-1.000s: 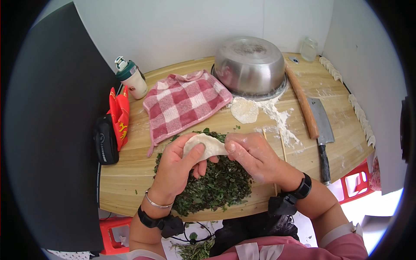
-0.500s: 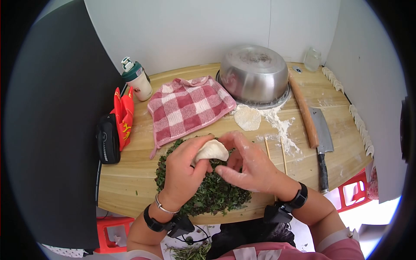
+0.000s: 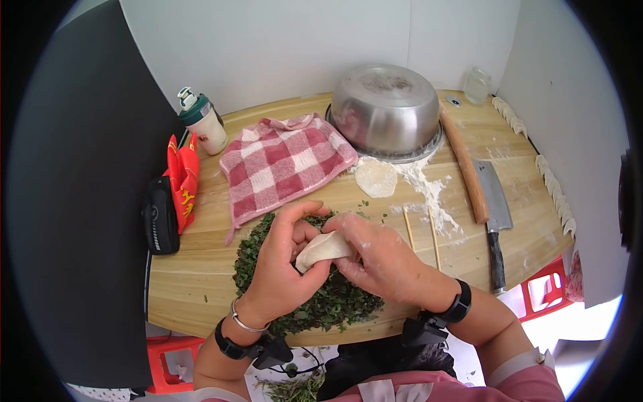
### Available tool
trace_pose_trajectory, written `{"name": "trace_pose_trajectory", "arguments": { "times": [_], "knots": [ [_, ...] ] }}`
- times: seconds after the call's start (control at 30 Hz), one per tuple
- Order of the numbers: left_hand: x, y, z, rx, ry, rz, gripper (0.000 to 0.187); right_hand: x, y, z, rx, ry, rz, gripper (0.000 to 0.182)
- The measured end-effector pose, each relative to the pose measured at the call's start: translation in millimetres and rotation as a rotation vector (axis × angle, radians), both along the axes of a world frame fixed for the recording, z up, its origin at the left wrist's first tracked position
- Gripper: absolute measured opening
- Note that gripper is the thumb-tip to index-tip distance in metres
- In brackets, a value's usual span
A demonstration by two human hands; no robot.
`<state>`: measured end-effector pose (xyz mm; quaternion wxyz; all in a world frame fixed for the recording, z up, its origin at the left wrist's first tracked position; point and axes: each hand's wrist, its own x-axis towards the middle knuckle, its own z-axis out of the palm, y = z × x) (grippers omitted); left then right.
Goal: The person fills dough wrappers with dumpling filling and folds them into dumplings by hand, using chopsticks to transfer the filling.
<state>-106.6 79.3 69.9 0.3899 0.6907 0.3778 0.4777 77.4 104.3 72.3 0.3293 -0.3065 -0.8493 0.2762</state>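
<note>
A pale folded dumpling is held between both hands above a heap of chopped green herbs. My left hand curls round the dumpling's left end, thumb below and fingers behind it. With thumb and fingers, my right hand pinches the dumpling's right end. Its filling, if any, is hidden inside the dough. Beyond the hands lies a flat round dough wrapper, beside spilled white flour. Two chopsticks lie just past my right hand.
An upturned metal basin stands at the back, a checked cloth left of it. Rolling pin and cleaver lie right. Rows of dumplings line the right edge. A bottle, red packet and black case stand left.
My right hand has moved left and closed on the dumpling's right end. The dumpling is turned and pressed between both hands. The whole view has shifted slightly.
</note>
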Motion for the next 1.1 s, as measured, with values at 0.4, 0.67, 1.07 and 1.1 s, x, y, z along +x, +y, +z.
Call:
{"name": "trace_pose_trajectory", "arguments": {
  "times": [0.4, 0.67, 1.07, 1.1],
  "knots": [
    [-5, 0, 2, 0.108, 0.143, 0.138, 0.029, 2, 0, -1, -0.377, 0.440, -0.128, 0.034],
    [1, -1, 5, 0.294, 0.327, 0.222, 0.013, 0, 6, -7, -0.140, 0.340, -0.133, 0.035],
    [-9, -7, -8, 0.294, -0.062, 0.355, 0.054, 99, -78, 54, -0.002, 0.024, -0.066, 0.036],
    [-10, -7, -8, 0.317, -0.086, 0.366, 0.051, 120, -88, 57, 0.054, -0.018, -0.071, 0.036]
  ]
}}
